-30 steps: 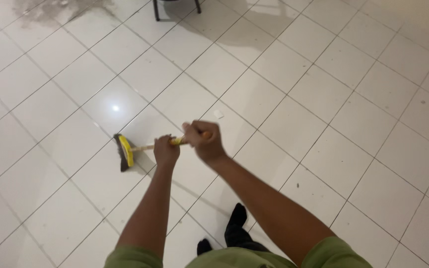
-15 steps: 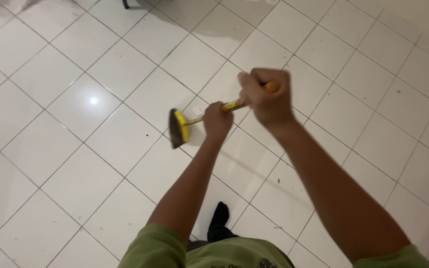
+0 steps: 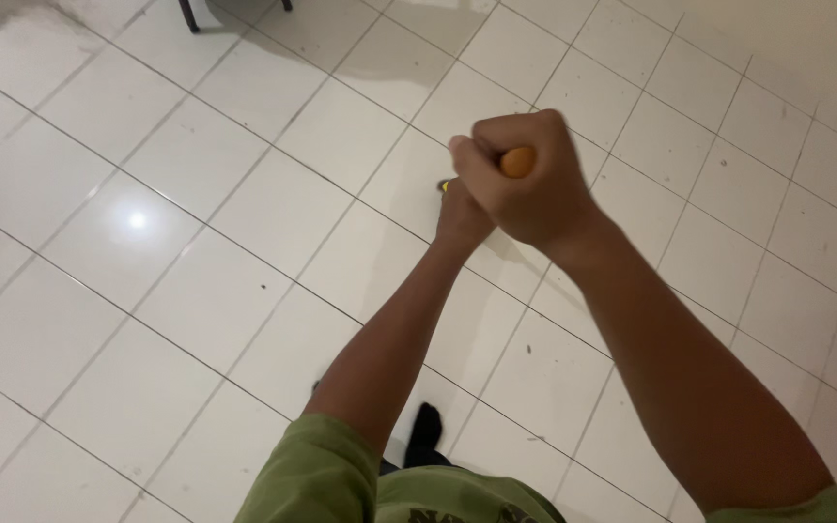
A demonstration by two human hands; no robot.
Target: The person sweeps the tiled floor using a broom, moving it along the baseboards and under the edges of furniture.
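My right hand (image 3: 523,182) is a closed fist around the orange top end of a broom handle (image 3: 517,161), close to the camera. My left hand (image 3: 461,219) grips the same handle lower down, just behind and below the right fist. A sliver of the yellow handle shows at the left edge of my right fist. The broom's head is hidden behind my hands. Both forearms reach up from my green sleeves at the bottom of the view.
White glossy floor tiles (image 3: 196,155) with dark grout lines fill the view, with a lamp's glare (image 3: 137,220) at the left. Dark chair legs (image 3: 189,15) stand at the top left. My dark-socked foot (image 3: 425,431) is on the floor below my arms.
The broom swung from left toward the right and up; its yellow and black head, visible before, is now hidden behind my hands. My right fist came closer to the camera.
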